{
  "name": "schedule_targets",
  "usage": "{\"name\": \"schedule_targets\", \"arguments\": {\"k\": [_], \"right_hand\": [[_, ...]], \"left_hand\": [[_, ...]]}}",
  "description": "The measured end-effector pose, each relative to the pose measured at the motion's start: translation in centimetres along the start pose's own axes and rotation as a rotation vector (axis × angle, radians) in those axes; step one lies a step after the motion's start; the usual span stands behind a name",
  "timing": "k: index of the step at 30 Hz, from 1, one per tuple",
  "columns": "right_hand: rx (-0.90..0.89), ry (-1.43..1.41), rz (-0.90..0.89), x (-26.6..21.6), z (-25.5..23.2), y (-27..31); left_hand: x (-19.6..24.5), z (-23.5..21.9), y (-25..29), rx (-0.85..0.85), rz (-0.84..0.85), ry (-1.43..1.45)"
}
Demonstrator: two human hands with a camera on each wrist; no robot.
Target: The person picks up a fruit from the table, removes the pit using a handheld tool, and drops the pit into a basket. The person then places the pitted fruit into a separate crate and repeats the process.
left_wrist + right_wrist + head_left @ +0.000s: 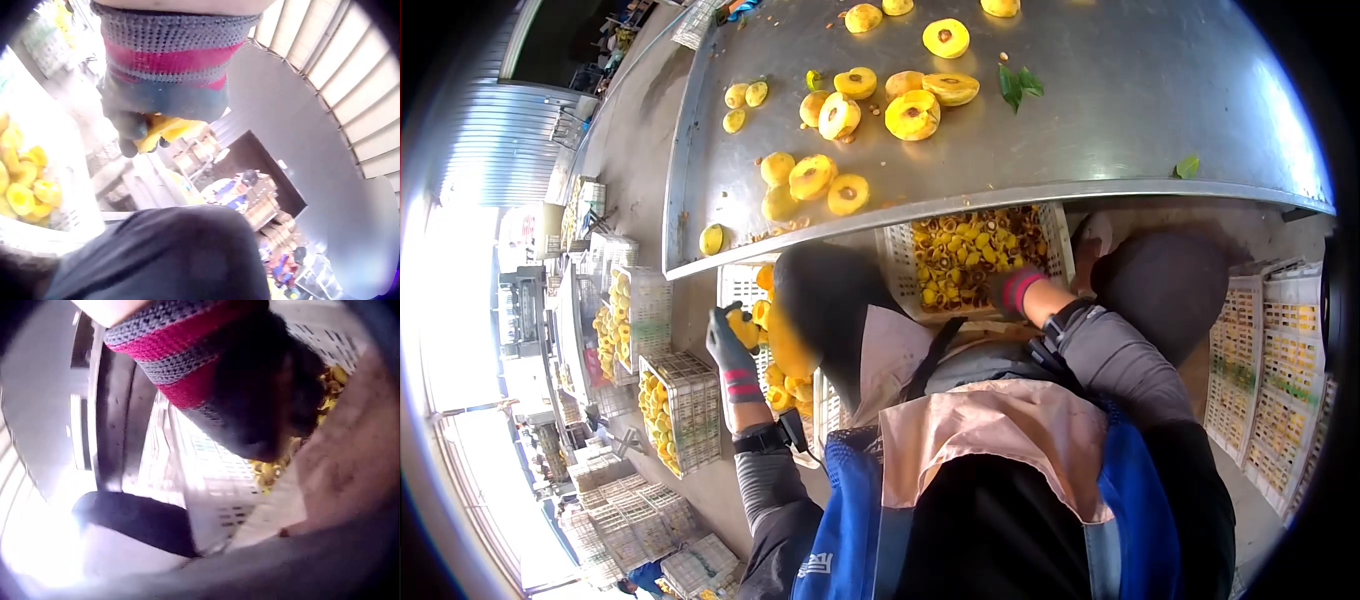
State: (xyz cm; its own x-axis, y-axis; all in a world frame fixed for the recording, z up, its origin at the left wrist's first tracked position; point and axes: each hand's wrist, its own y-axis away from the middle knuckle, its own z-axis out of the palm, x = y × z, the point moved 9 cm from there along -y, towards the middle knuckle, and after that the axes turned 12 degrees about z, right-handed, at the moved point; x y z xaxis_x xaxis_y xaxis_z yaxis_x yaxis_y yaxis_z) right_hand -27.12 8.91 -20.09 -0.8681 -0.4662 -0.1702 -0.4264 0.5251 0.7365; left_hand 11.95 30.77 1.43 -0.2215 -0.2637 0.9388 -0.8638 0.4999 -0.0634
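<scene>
My gloved left hand grips yellow peach pieces beside the white crate of peach halves, left of my knee. In the left wrist view, the glove's fingers curl round yellow peach flesh. My right hand, in a dark glove with a pink-striped cuff, is over the near right part of a white crate between my knees. Small yellow-brown peach scraps fill that crate. Shadow hides the right fingers in the right wrist view, so I cannot tell whether they hold anything.
A metal table spans the front, its edge above my knees. Cut peaches and green leaves lie on it. Stacked crates stand at the right; another peach-filled crate stands at the left.
</scene>
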Motion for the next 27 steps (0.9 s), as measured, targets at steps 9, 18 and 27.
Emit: {"name": "schedule_targets", "arguments": {"k": [9, 18, 27], "right_hand": [[-0.084, 0.264, -0.054, -0.9, 0.5, 1.7], [0.204, -0.296, -0.246, -4.9, -10.4, 9.3], [0.517, -0.731, -0.420, -2.5, -14.7, 12.0]], "left_hand": [[-31.3, -7.1, 0.4, -0.355, -0.334, -0.358], [13.3, 17.5, -1.5, -0.492, 0.896, -0.685], [7.3, 30.2, -2.7, -1.074, 0.756, -0.906]]}}
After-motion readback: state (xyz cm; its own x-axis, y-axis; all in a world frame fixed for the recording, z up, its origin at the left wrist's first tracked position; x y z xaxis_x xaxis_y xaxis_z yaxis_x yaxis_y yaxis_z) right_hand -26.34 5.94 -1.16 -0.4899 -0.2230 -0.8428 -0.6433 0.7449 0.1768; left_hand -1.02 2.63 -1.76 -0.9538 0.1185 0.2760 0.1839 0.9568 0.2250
